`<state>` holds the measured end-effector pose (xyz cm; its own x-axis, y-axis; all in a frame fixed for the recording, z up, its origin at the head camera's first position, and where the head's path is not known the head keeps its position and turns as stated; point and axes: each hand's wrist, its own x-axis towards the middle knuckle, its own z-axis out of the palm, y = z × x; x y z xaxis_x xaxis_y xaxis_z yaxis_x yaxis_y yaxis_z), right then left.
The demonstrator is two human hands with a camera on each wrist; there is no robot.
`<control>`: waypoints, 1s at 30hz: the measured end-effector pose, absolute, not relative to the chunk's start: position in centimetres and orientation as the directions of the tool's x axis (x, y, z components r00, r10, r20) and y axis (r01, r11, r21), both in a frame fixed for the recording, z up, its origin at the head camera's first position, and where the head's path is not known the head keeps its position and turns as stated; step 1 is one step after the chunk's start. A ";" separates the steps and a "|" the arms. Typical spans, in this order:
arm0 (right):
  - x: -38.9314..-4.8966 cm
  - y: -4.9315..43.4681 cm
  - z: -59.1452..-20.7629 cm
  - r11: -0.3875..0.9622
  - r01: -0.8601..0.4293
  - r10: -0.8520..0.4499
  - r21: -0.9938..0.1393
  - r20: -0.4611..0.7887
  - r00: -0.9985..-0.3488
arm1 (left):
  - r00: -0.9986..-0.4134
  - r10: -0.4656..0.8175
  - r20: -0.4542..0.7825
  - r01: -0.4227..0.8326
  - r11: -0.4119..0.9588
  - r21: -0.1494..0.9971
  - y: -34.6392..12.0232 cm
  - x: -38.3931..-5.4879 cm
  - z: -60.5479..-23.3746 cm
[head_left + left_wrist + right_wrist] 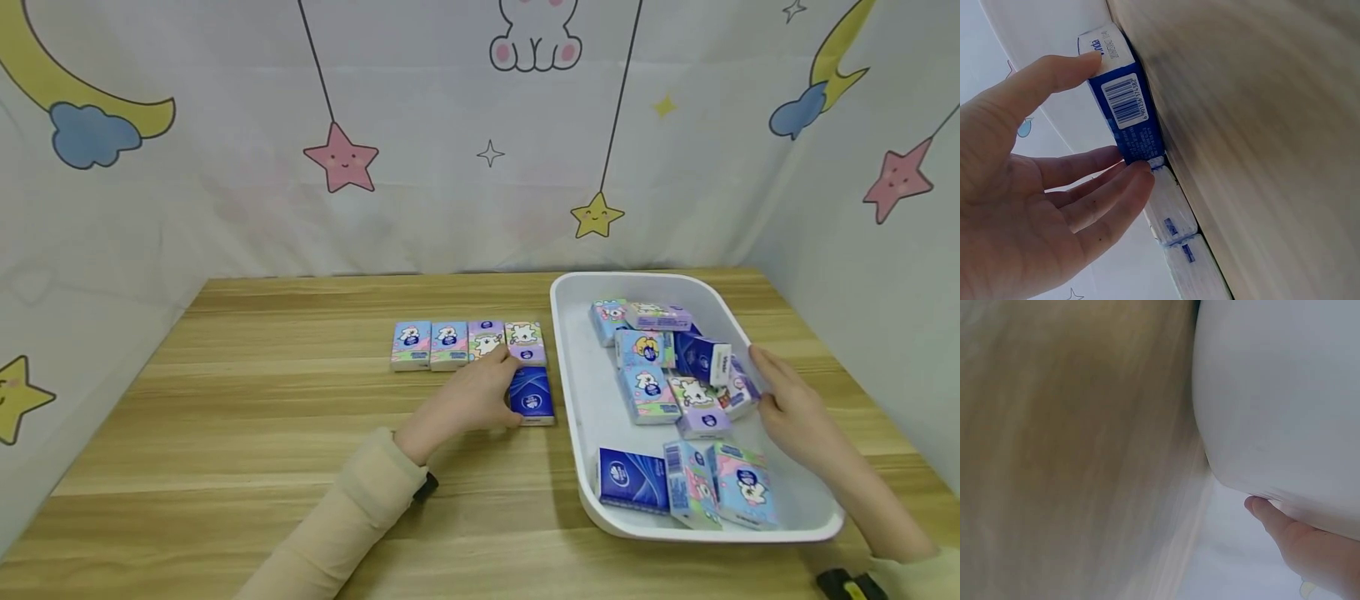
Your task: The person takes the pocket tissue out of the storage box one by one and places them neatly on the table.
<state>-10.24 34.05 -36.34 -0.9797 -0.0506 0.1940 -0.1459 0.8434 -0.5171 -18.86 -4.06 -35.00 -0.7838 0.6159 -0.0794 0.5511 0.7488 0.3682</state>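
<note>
My left hand (pixel 476 393) holds a dark blue tissue pack (pixel 532 398) by its ends, thumb on one end and fingers at the other. The pack lies on the table just in front of a row of pastel tissue packs (pixel 449 346), two light blue and two purple. In the left wrist view, the barcode side of the blue pack (pixel 1125 103) faces the palm. On the right, my right hand (pixel 798 417) grips the long side of a white plastic tub (pixel 603 425). The right wrist view shows fingertips (pixel 1260 505) beneath its rim.
Several pastel packs (pixel 648 394) and blue packs (pixel 632 481) lie loosely in the tub, some tilted or overlapping. The tub's left wall stands close beside the held pack. A patterned cloth (pixel 435 225) hangs behind the wooden table (pixel 262 400).
</note>
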 end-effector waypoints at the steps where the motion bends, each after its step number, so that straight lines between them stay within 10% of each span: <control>1: -10.3 34.0 -36.3 0.843 -0.143 -0.049 -0.518 0.190 -0.981 | -0.785 0.614 -0.080 0.550 0.750 0.367 -4.0 -18.8 -35.0; 30: -10.4 34.0 -36.4 0.851 -0.140 -0.049 -0.507 0.190 -0.981 | -0.799 0.599 -0.050 0.553 0.765 0.331 -4.1 -19.0 -35.1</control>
<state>-10.35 34.04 -36.36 -0.9806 -0.0489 0.1899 -0.1405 0.8506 -0.5068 -19.05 -4.10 -35.11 -0.7989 0.5994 -0.0499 0.5531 0.7647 0.3306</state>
